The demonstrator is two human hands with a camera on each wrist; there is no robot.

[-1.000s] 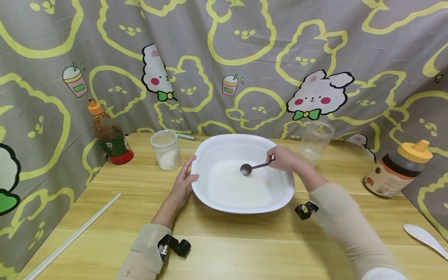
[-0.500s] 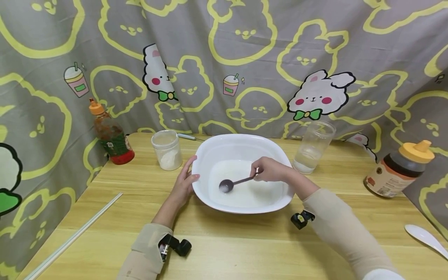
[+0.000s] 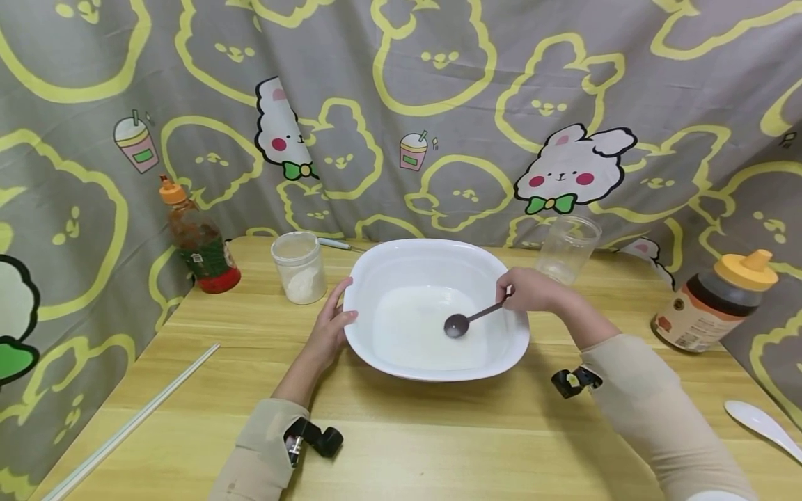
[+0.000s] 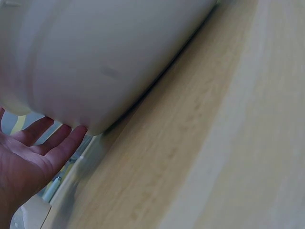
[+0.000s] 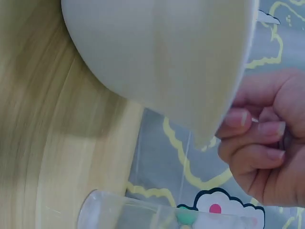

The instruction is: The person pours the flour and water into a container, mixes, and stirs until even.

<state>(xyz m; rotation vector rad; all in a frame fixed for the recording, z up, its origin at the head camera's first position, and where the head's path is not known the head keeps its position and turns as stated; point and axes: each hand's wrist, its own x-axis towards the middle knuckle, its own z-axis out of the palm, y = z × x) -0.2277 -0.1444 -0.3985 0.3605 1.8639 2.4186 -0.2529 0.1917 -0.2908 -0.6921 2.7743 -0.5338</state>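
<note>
A white basin (image 3: 432,261) with white contents (image 3: 401,334) in its bottom sits mid-table. At its left rim is my left hand (image 3: 328,323), thumb over the edge; in the left wrist view, the fingers of that hand (image 4: 35,152) lie against the outer wall of the basin (image 4: 105,62). My right hand (image 3: 532,289) pinches the handle of a dark brown measuring spoon (image 3: 457,325) over the basin's right side. The spoon's round bowl is low over the white contents. In the right wrist view, the curled right hand (image 5: 267,138) appears beyond the basin's rim (image 5: 238,81), which hides the spoon.
Left of the basin stand a jar of white powder (image 3: 299,268) and a red sauce bottle (image 3: 203,240). A clear glass (image 3: 570,247) is behind my right hand. Farther right are a brown squeeze bottle (image 3: 711,303) and white spoon (image 3: 761,424). Chopsticks (image 3: 134,421) lie front left.
My right hand swept the measuring spoon leftward and toward me through the basin, then back to the right. My left hand stays at the rim.
</note>
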